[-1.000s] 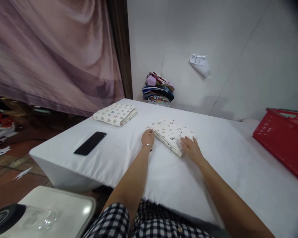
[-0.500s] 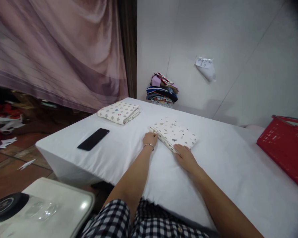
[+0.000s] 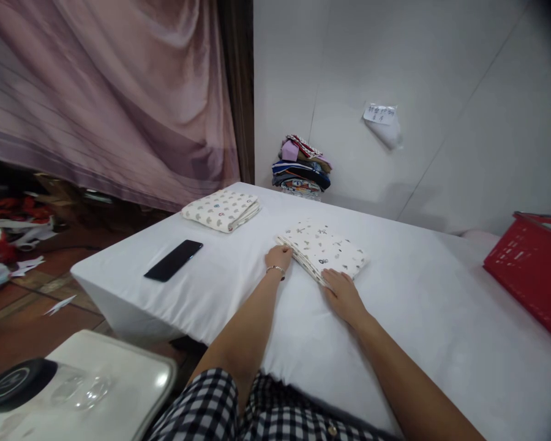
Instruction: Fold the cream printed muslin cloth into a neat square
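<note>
Folded cloth (image 3: 326, 246) at three o'clock from the left hand (image 3: 279, 257), at eleven from the right hand (image 3: 343, 294)

Lying flat on the white table (image 3: 441, 306), long axis seemingly running from ten o'clock to four. Layered edge (image 3: 307, 263) turned toward half past seven, facing the wearer's body. No nearer hand to pick out: touched by both, left near the ten o'clock end of that edge, right on the near corner, toward four. Left fingers curled in against the edge; pinching layers or merely pressing, cannot tell. Right fingers stretched out, close together over the corner; clasping or only resting, cannot tell.

Counted, largest to smallest, by clock around the cloth between the hands: one pale wall (image 3: 340, 61) at one; one table beneath; one pink curtain (image 3: 165, 92) between ten and eleven; one red basket (image 3: 528, 269) at three, cut off at the edge of view; one pale stand (image 3: 133, 380) at eight; one stack of folded fabrics (image 3: 300, 174) between eleven and twelve, pieces hard to count; one second folded cloth (image 3: 218, 210) at ten, making two patterned cloths; one round black thing (image 3: 18, 386), on the stand; one paper note (image 3: 382, 122) at one; one black phone (image 3: 174, 260) at nine; one bracelet (image 3: 276, 268), left wrist.
</note>
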`<move>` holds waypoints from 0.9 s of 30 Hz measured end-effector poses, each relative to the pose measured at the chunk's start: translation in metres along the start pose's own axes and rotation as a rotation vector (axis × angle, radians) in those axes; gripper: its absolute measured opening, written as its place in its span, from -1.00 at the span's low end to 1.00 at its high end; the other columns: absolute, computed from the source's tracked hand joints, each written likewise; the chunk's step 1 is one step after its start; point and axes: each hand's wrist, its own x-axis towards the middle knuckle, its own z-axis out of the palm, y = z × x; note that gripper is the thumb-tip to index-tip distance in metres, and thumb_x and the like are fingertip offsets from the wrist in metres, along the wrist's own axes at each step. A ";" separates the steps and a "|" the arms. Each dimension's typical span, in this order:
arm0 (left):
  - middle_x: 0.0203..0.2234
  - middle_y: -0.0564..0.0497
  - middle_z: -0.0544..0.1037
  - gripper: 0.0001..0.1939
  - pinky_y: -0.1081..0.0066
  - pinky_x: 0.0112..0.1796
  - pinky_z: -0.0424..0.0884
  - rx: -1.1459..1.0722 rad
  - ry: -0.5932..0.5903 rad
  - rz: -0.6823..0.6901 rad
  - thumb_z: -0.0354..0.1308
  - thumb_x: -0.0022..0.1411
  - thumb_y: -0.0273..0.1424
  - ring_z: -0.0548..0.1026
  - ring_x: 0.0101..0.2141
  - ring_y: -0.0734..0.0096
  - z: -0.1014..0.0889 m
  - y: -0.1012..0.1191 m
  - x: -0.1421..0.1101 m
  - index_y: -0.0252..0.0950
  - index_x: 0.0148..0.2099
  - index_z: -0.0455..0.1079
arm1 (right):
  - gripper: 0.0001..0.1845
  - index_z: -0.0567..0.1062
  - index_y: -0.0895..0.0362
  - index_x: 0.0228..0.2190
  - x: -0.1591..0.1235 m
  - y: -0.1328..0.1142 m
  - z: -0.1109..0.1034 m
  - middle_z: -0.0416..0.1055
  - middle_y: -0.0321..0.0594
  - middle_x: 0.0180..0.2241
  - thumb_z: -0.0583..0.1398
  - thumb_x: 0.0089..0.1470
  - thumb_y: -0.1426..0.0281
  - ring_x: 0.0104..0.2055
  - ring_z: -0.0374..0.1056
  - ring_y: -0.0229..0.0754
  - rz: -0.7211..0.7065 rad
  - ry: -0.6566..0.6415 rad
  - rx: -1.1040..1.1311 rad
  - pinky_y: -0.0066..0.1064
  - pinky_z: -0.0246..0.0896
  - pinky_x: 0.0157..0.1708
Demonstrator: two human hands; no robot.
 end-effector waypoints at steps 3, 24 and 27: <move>-0.23 0.06 0.55 -0.76 0.34 -0.15 0.27 0.004 -0.022 -0.048 0.01 0.10 -0.29 0.45 -0.16 0.27 -0.001 0.004 0.002 -0.11 -0.28 0.51 | -0.52 0.29 0.10 0.04 0.000 0.000 0.000 0.24 -0.12 0.09 -0.02 0.06 0.45 0.16 0.08 -0.09 0.007 -0.003 0.000 -0.10 -0.13 0.12; -0.48 -0.05 0.55 -0.72 0.44 -0.46 0.33 -0.035 -0.067 -0.158 -0.01 0.13 -0.26 0.49 -0.44 0.33 -0.006 0.005 0.013 -0.26 -0.36 0.48 | -0.52 0.28 0.09 0.05 -0.001 0.002 0.001 0.23 -0.14 0.10 -0.02 0.07 0.44 0.17 0.07 -0.10 -0.002 -0.004 -0.016 -0.12 -0.14 0.13; -0.49 -0.04 0.55 -0.73 0.45 -0.45 0.33 -0.026 -0.052 -0.132 -0.01 0.13 -0.26 0.48 -0.48 0.36 -0.005 0.002 0.010 -0.25 -0.37 0.47 | -0.53 0.28 0.10 0.05 -0.002 0.003 0.002 0.22 -0.14 0.10 -0.03 0.08 0.43 0.17 0.06 -0.10 -0.003 -0.007 -0.012 -0.13 -0.16 0.14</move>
